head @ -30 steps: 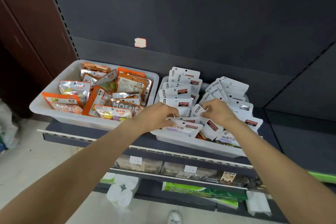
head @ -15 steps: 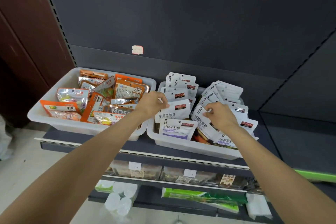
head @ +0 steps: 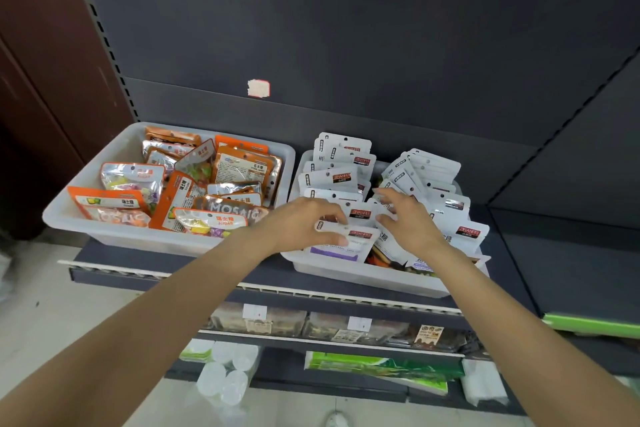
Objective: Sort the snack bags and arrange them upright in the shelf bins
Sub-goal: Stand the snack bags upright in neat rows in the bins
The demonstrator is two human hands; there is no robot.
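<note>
Left hand pinches the front white bag in the right bin; thumb on its face. Right hand hovers over adjacent bags, fingers spread.

Both bare forearms reach forward, converging. Left hand palm down, fingers curled, thumb and fingertips pinching a white bag. Right hand just beside it, fingers spread and loosely extended, holding nothing.
</note>
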